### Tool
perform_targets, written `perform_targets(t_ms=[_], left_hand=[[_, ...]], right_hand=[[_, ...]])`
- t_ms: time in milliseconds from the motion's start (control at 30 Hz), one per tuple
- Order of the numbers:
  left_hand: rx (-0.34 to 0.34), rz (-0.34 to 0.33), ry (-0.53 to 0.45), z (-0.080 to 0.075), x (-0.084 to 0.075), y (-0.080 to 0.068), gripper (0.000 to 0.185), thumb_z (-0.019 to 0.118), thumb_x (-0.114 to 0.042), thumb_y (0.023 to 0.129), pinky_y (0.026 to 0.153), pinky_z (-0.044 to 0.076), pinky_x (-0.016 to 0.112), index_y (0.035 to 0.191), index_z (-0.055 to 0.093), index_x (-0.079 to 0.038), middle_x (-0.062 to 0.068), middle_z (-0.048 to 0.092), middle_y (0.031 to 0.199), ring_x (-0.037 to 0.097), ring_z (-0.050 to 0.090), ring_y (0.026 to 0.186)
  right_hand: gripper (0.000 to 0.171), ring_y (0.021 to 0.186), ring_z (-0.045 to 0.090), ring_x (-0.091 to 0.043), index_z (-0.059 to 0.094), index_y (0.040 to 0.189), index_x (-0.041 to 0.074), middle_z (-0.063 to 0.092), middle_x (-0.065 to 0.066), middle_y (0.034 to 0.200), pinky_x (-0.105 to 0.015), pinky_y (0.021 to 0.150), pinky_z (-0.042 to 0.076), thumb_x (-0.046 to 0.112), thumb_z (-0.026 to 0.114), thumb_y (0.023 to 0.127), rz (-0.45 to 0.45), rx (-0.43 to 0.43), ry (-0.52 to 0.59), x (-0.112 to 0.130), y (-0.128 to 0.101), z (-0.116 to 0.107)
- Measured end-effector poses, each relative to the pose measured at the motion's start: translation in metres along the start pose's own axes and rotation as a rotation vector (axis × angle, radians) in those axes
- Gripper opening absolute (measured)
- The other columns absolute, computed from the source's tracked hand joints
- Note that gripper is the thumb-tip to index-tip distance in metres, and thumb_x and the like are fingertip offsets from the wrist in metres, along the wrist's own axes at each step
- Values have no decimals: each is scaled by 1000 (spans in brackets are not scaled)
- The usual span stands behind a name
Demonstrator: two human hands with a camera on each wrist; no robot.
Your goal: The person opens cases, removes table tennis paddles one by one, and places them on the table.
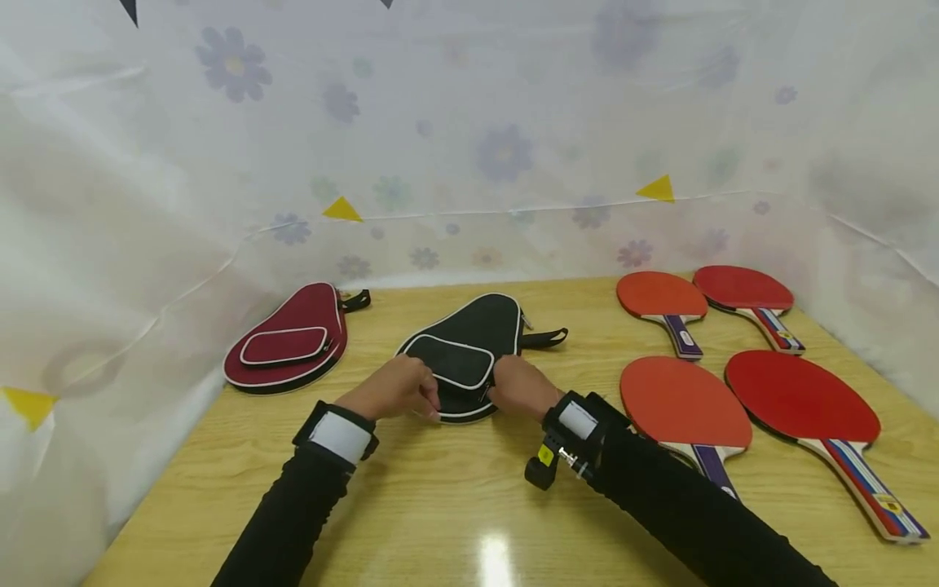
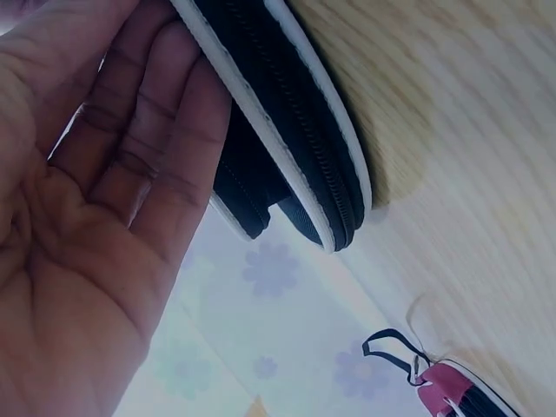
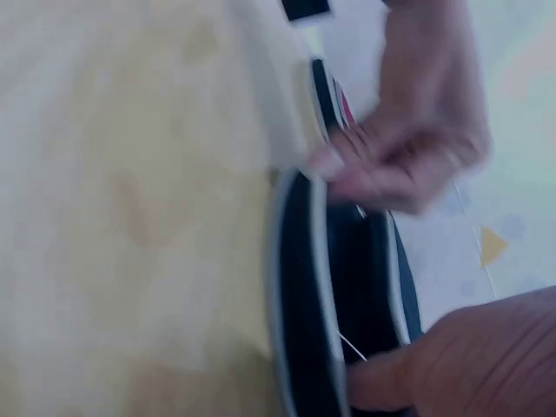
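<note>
A black table tennis paddle case (image 1: 469, 326) with white piping lies on the table, its wide end toward me and its strap pointing right. At the near left edge, my left hand (image 1: 399, 387) pinches the rim between thumb and fingers. In the left wrist view, the fingers (image 2: 178, 148) lie against the case's zippered side (image 2: 287, 104). My right hand (image 1: 522, 387) is curled at the right end of the front pocket (image 1: 455, 360), beside a small zipper pull. The right wrist view has its fingers at the case (image 3: 304, 287); I cannot tell exactly what they pinch.
A dark red paddle case (image 1: 289, 338) lies on the left of the wooden table (image 1: 440, 522). On the right are several red paddles, including a near one (image 1: 803, 395) and another (image 1: 685, 403) close to my right forearm. A flower-patterned white sheet (image 1: 455, 122) hangs behind.
</note>
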State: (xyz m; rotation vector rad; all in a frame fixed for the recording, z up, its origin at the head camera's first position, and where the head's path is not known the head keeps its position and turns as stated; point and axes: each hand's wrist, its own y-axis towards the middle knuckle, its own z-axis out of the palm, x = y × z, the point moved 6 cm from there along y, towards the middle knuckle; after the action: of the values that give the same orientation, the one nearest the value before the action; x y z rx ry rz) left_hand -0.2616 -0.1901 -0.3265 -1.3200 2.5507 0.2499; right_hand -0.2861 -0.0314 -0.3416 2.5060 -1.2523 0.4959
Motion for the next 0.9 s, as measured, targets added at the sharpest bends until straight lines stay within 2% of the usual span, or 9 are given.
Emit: perform_targets(t_ms=[67, 133, 367, 500, 600, 733, 800, 900], left_hand=[[-3, -3, 5, 0, 0, 1, 10, 88, -15, 77, 64, 48, 20, 72, 79, -15, -12, 69, 72, -1, 54, 66], [-13, 8, 10, 0, -2, 2, 10, 87, -15, 77, 64, 48, 20, 72, 79, -15, -11, 69, 72, -1, 55, 66], [-21, 50, -25, 6, -13, 7, 9, 87, -16, 78, 61, 48, 19, 72, 80, -14, -11, 70, 68, -4, 55, 62], [-27, 50, -22, 9, -23, 12, 10, 87, -17, 78, 60, 46, 19, 71, 80, -14, -12, 70, 66, -4, 53, 60], [-28, 30, -31, 13, -28, 16, 10, 87, -17, 78, 58, 45, 18, 71, 80, -15, -13, 69, 66, -4, 52, 59], [-34, 24, -41, 17, -36, 21, 10, 87, -19, 79, 59, 46, 18, 72, 80, -16, -13, 70, 66, -4, 54, 59], [-35, 33, -48, 19, -40, 22, 9, 86, -20, 80, 61, 47, 18, 73, 81, -16, -12, 71, 67, -4, 56, 60], [-33, 44, -62, 22, -44, 24, 8, 85, -20, 81, 61, 47, 19, 75, 81, -16, -11, 72, 68, -4, 56, 60]], right_hand=[[36, 61, 49, -21, 46, 56, 7, 45, -3, 60, -33, 64, 44, -3, 62, 86, -58, -42, -34, 6, -5, -1], [33, 65, 49, -23, 49, 57, 5, 48, -5, 62, -35, 67, 45, -4, 61, 86, -79, -54, -46, 7, -7, -2], [26, 60, 42, -17, 52, 66, 5, 45, -4, 69, -26, 57, 33, -6, 59, 87, 20, 69, 37, -12, 2, 0], [11, 62, 44, -18, 57, 78, 1, 47, -5, 74, -26, 57, 34, -7, 58, 87, 92, 111, 59, -24, 7, -1], [5, 65, 47, -19, 61, 89, -2, 50, -7, 78, -27, 58, 36, -6, 58, 87, 109, 128, 26, -30, 10, -2], [13, 70, 52, -21, 65, 98, -3, 58, -9, 84, -28, 62, 39, -5, 58, 87, 101, 138, -34, -36, 14, -6], [21, 76, 54, -22, 67, 106, -5, 64, -13, 95, -29, 66, 42, -6, 59, 87, 103, 142, -50, -39, 15, -7], [35, 86, 57, -24, 66, 121, -8, 66, -20, 120, -31, 73, 45, -7, 59, 87, 103, 149, -46, -40, 15, -7]])
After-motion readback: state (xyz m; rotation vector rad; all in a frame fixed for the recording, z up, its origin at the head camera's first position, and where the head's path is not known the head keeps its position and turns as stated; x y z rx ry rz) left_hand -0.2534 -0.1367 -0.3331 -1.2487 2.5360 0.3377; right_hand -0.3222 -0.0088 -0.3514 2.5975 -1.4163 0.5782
